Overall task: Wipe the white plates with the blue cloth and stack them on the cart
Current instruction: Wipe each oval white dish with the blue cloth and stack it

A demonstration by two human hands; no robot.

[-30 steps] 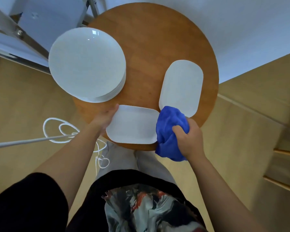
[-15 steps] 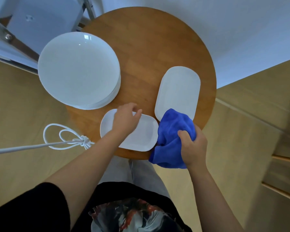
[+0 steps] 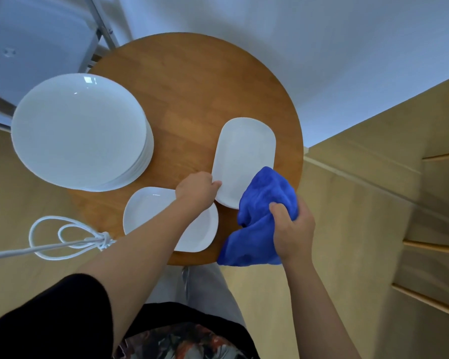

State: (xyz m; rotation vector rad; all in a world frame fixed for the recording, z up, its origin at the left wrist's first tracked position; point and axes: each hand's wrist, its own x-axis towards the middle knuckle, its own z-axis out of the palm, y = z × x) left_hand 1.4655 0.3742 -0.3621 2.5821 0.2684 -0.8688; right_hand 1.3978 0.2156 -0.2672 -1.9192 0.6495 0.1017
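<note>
My left hand (image 3: 198, 189) reaches across the near plate (image 3: 151, 213) and touches the edge of the far plate (image 3: 245, 154) at about 3 o'clock on the round desk (image 3: 192, 94). My fingers curl at its rim, but I cannot tell if they grip it yet. I think I want to hold it so it does not slide. My right hand (image 3: 292, 229) squeezes the cloth (image 3: 259, 216) tight. The cloth lies over the plate's near corner, ready to rub. A big stack (image 3: 79, 130) of round plates waits at 9 o'clock. The cart (image 3: 36, 42) stands at 11 o'clock, just past the desk.
</note>
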